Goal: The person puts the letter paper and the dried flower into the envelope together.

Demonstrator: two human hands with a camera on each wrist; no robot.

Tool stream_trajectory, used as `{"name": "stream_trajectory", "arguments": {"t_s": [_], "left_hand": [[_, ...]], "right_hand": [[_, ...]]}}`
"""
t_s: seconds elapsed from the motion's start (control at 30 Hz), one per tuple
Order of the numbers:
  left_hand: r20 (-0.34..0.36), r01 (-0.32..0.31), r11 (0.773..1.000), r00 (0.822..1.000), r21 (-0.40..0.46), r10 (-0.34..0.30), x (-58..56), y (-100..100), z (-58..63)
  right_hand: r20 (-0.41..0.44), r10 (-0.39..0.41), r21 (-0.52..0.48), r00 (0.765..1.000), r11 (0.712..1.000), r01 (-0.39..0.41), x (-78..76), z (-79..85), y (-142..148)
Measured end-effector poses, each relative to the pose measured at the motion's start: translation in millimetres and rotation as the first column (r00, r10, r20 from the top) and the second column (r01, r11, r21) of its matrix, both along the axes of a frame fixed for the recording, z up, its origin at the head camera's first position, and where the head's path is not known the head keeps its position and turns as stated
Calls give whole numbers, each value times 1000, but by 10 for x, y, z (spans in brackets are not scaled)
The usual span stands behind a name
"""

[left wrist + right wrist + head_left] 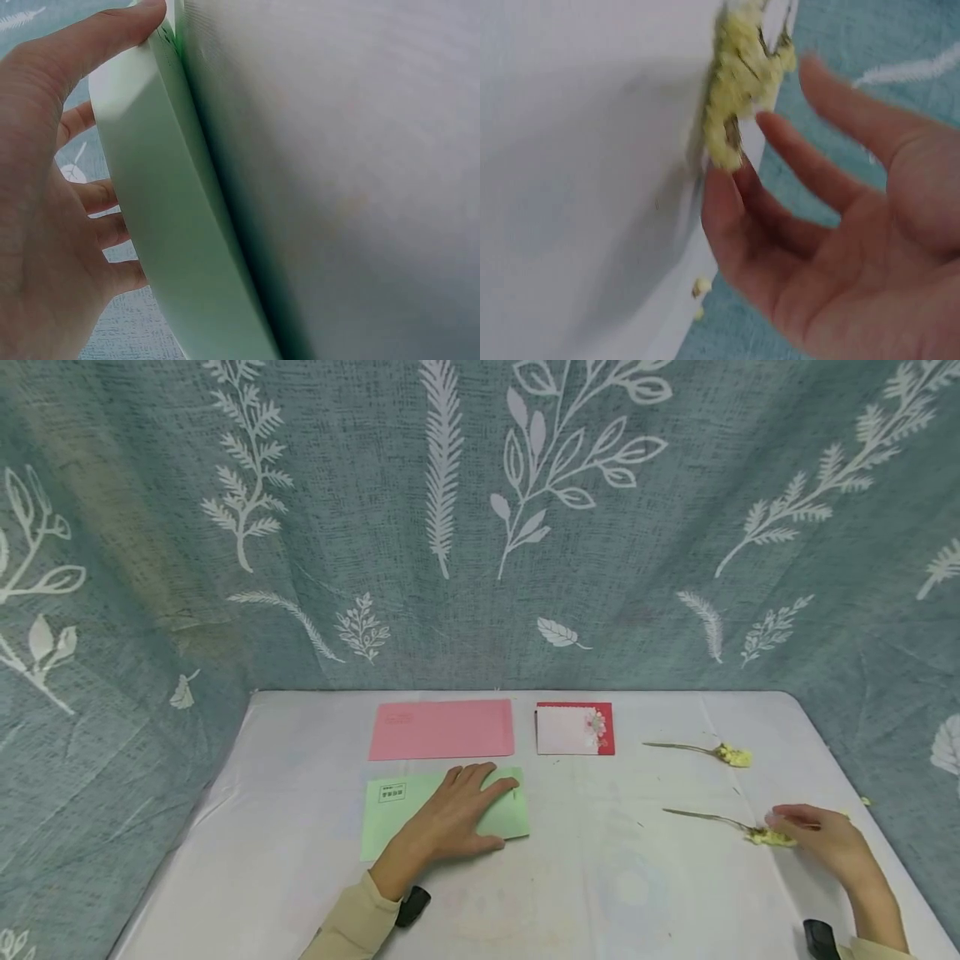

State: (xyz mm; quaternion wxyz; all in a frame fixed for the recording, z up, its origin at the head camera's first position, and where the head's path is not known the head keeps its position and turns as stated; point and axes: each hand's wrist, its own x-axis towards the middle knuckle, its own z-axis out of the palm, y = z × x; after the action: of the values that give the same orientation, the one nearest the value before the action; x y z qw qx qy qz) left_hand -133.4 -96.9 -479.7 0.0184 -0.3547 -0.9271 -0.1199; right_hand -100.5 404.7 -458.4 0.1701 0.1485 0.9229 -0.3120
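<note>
My left hand (457, 810) rests on a light green envelope (386, 827), its fingers spread across the right part. In the left wrist view the thumb (112, 34) touches one long edge of the envelope, while the other fingers lie at the opposite edge. On the right of the table, my right hand (825, 839) hovers by the blossom end of a yellow dried flower (768, 837). In the right wrist view the fingers are loosely bent, with thumb and index finger apart, next to the blossom (739, 82). A fingertip seems near or touching it.
A pink envelope (442, 731) lies behind the green one. Right of it is a red and white card (566, 731) with a floral print. Another yellow dried flower (731, 755) lies farther back. Small petal bits (700, 286) lie by the table's right edge. A patterned teal cloth (465, 635) hangs behind.
</note>
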Motion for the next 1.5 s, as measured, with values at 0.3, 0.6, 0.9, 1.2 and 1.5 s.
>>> {"name": "stream_trajectory", "arguments": {"t_s": [0.3, 0.6, 0.9, 1.2, 1.5], "left_hand": [[2, 3, 1000, 1000, 9, -3, 4, 15, -3], [2, 0, 1000, 1000, 6, 0, 13, 30, 12], [-2, -3, 1000, 1000, 6, 3, 18, 37, 14], [3, -5, 1000, 1000, 0, 5, 21, 27, 8], [7, -7, 1000, 1000, 8, 7, 25, 13, 1]], "right_hand": [[-46, 111, 33, 993, 993, -110, 30, -59, 41], [-41, 111, 51, 993, 993, -109, 38, -36, 39], [-118, 101, 69, 988, 993, -93, 106, 0, 115], [-302, 136, 83, 944, 990, -116, 109, -52, -19], [-360, 186, 45, 914, 982, -183, -25, -82, -303]]}}
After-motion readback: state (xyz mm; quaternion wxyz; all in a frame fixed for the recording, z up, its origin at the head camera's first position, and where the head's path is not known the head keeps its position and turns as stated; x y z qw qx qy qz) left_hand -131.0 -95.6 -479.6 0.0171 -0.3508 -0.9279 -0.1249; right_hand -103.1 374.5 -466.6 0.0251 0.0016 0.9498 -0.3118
